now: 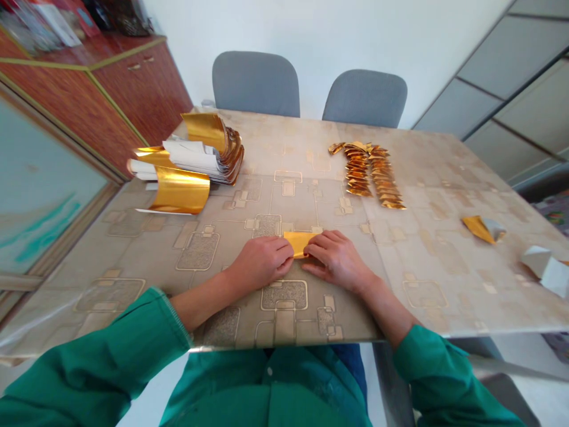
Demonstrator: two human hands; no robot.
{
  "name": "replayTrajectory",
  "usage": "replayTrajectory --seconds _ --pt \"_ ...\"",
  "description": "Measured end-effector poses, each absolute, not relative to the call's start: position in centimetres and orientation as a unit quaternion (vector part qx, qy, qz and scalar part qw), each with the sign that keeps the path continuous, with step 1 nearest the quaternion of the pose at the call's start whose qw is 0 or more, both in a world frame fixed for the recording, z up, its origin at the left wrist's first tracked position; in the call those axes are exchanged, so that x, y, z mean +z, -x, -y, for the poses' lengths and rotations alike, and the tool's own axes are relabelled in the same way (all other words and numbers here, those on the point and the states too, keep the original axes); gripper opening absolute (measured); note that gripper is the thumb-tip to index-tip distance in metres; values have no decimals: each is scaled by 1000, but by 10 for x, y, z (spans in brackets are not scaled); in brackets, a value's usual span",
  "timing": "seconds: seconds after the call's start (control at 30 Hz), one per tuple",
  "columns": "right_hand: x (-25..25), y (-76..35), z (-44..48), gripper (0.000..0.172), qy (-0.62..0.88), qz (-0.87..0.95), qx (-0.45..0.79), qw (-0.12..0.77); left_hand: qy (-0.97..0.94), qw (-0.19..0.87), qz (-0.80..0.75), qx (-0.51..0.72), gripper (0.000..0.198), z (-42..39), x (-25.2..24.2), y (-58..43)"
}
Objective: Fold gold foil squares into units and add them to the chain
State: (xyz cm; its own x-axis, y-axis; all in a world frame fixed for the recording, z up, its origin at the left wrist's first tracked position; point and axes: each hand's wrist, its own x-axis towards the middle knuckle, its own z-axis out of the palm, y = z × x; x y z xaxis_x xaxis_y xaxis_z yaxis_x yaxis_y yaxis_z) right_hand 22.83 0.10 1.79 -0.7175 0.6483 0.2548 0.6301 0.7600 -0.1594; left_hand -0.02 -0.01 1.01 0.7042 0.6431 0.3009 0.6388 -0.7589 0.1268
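Observation:
A small piece of gold foil paper (297,243) lies near the table's front edge, between my two hands. The fingers of my left hand (265,257) are curled closed on its left end. My right hand (338,260) grips the right end, with its fingers bent over the paper and covering that part. At the back left is a stack of gold sheets (178,188) with white undersides, their edges curling up. Two rows of folded gold paper pieces (358,172) stand toward the back right.
The table (249,201) has a patterned cover. A loose gold paper piece (480,228) and a creased white paper (546,268) lie on the right side. Two grey chairs (256,83) stand behind the table, and a reddish wooden cabinet (137,89) is at the back left.

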Motion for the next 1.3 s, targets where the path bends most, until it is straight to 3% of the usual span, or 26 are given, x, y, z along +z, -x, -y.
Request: replayTrajectory --seconds 0.2,0.47,0.77,1.3 --pt "15 -229 -1 27 359 919 21 164 -921 35 -350 166 17 -1 11 1" --pt "16 -249 -8 18 306 904 190 229 -917 81 -351 171 14 -5 11 9" --pt "15 -240 -12 14 424 838 217 267 -873 54 -430 226 13 -9 4 -3" --pt "15 -243 -33 22 442 844 210 219 -835 123 -457 281 9 -16 -7 -2"
